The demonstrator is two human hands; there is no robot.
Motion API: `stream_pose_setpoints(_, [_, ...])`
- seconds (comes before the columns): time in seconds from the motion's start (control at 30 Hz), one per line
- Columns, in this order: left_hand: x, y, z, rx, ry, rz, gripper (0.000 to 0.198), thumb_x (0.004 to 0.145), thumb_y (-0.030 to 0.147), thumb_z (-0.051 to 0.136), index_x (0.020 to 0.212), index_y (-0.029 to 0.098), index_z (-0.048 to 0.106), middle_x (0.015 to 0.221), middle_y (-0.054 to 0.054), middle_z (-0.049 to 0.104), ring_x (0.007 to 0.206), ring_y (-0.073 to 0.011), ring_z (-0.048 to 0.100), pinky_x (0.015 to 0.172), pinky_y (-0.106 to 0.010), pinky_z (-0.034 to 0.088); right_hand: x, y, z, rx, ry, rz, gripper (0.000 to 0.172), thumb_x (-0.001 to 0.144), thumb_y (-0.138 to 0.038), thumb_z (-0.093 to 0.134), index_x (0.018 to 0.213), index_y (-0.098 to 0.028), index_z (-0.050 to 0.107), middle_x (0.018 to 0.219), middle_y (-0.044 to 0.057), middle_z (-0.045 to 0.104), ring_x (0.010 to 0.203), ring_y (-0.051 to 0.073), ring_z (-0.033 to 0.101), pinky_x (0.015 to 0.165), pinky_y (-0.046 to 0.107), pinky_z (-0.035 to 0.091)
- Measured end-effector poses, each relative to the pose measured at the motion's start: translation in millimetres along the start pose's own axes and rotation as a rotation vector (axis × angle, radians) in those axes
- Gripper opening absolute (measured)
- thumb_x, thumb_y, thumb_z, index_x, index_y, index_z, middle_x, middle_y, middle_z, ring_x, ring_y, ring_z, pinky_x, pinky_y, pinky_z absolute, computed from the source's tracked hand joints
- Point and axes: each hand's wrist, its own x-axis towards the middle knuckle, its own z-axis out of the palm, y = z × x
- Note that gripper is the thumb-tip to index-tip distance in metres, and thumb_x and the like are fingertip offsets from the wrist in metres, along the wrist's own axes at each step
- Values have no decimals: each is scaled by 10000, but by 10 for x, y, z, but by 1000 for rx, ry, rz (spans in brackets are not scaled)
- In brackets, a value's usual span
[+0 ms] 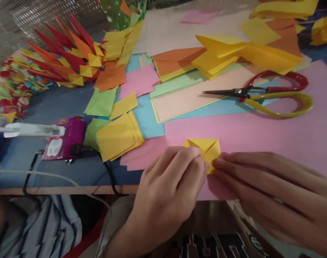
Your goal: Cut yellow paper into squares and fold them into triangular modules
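A small yellow paper square (214,146) with diagonal folds lies on a large pink sheet (249,136) near the table's front edge. My left hand (174,179) is closed over the left part of the square, fingers bent and pressed on the fold; its thumb is mostly hidden. From the right, my right hand (276,190) holds the square's lower right edge with its fingertips, the fingers long and close together. Beyond them lie scissors (241,93) with one red and one yellow handle, their blades nearly closed and pointing left.
Yellow paper pieces (117,138) are stacked left of my hands. A purple power adapter (68,138) with a white plug and black cables sits farther left. Behind stands a red, orange and yellow folded-paper piece (72,53). A person's striped sleeve (56,222) is at lower left.
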Motion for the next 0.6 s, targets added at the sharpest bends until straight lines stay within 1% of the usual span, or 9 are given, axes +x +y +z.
stream_pose_setpoints(0.07, [19,12,-16,8,-12,-9,43,1045,103,734,1045,132,765,1081,-20,783,1022,-171,733,1008,-322,601,1,-2,19,7,-7,15,460,1087,-102,601,1545,-108,647,1589,63,681,1499,302,584,1311,487,445])
stream_pose_setpoints(0.17, [39,35,-29,34,-25,-31,70,1060,106,711,1034,138,767,1053,-10,775,1003,-166,723,989,-318,600,-9,1,30,-7,-17,24,443,1116,-177,590,1554,-136,644,1613,43,664,1500,299,588,1302,501,466])
stream_pose_setpoints(0.27, [48,51,-31,48,-74,-46,81,1073,123,697,1050,146,771,1057,-8,770,1017,-175,715,984,-327,603,-15,-1,20,-30,-22,12,429,1127,-189,552,1542,-144,650,1615,33,663,1513,301,583,1302,506,473])
stream_pose_setpoints(0.4, [57,64,-33,50,-86,-44,93,1085,143,683,1058,152,771,1040,-7,763,1014,-183,710,975,-338,606,14,-23,5,-12,-22,13,394,1109,-164,573,1488,-139,677,1527,25,727,1504,293,587,1327,472,445])
stream_pose_setpoints(0.47, [51,61,-43,41,-87,-54,76,1080,141,690,1076,148,766,1052,-12,764,1022,-183,714,987,-334,602,31,-40,3,-14,-14,18,373,1097,-146,586,1454,-132,693,1473,38,754,1494,299,589,1328,475,442])
stream_pose_setpoints(0.53, [21,42,-64,37,-48,-9,100,1074,129,690,1149,125,756,1117,-41,777,1061,-194,718,994,-337,600,48,-60,10,-18,-6,17,340,1071,-125,618,1394,-130,722,1465,58,750,1508,323,574,1327,499,439])
stream_pose_setpoints(0.6, [-38,9,-93,33,-14,102,157,1085,130,665,1216,111,749,1211,-65,797,1138,-208,712,1013,-344,591,75,-79,27,-23,17,21,265,1034,-104,654,1276,-134,760,1448,70,749,1498,337,579,1320,508,440])
